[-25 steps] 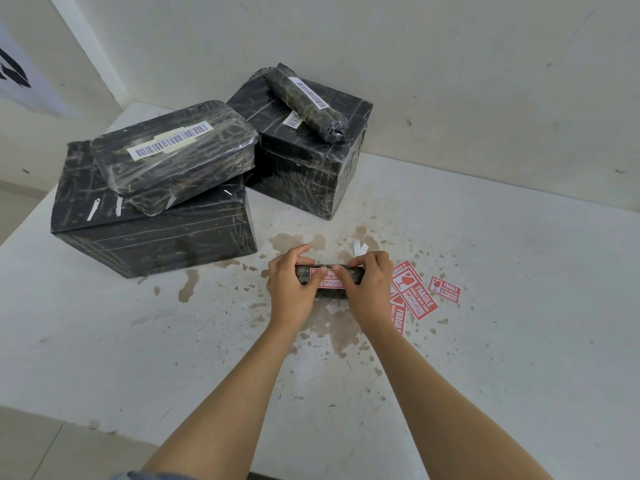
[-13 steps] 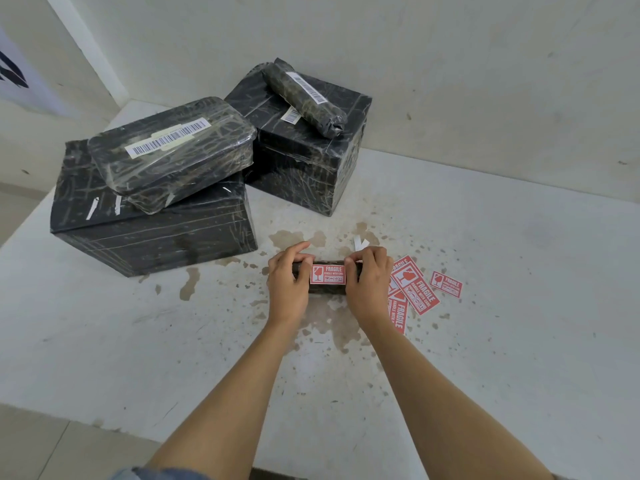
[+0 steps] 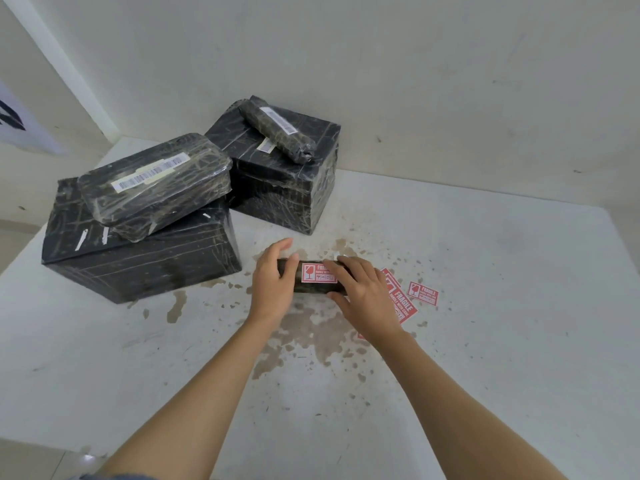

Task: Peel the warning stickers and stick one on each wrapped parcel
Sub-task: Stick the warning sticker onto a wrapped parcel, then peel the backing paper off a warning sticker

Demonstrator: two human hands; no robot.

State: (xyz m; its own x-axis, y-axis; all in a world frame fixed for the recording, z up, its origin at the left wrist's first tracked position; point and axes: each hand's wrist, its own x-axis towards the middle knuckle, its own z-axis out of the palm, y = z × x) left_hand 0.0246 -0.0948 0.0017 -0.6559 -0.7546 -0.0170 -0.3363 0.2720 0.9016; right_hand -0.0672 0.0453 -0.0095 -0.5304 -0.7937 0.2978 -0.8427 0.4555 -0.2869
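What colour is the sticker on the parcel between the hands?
The sticker on the parcel is red and white; head view.

Stained white table [image 3: 485, 306], pale wall [image 3: 381, 64], possibly tiled floor [image 3: 31, 459].

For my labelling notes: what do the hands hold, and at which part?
Left hand grips the small parcel by its left end; right hand presses flat on its sticker.

The red sticker [image 3: 317, 273] on the near parcel [image 3: 311, 289] shows a broken-glass sign and "FRA", the rest covered. Right of it, a big sticker [image 3: 403, 304] and a little sticker [image 3: 423, 293] read "FRAGILE"; their smaller print blurs. The far barcode labels [image 3: 150, 172] have unreadable digits.
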